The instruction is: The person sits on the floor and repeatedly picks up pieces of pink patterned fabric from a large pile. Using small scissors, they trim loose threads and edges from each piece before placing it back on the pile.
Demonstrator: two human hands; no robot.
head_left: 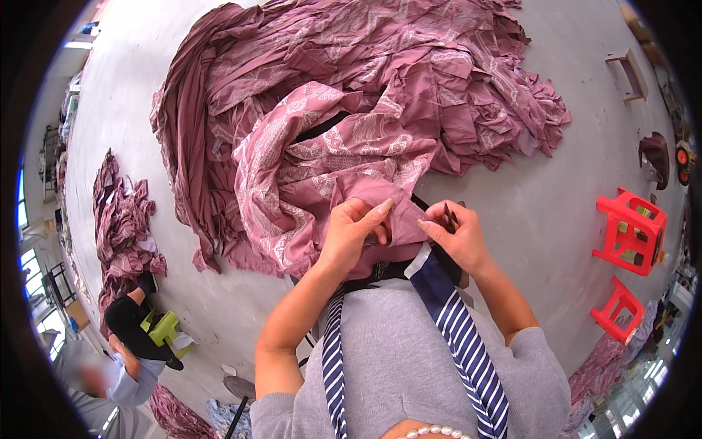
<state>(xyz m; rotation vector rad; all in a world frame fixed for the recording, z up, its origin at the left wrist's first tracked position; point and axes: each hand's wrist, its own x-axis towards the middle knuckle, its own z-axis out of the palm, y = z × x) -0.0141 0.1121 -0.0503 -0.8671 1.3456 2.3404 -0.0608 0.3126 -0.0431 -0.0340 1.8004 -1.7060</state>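
The left hand (351,233) pinches pink cloth (369,187) just before the gray shirt (402,344), the right hand (462,238), curled on a small dark tool (451,217), touches its edge, and a big pink heap (351,44) lies beyond.

a heap (351,44) spreads over the floor (526,205) ahead; a cloth (369,186) lies at its near side, reaching between left hand (352,233) and right hand (462,240), a tool (451,217) in the latter. left, a second heap (124,227) lies by a co-worker (135,333) and a stool (164,329). right, two stools (621,212) stand one beyond the other, nearer than a frame (638,77).
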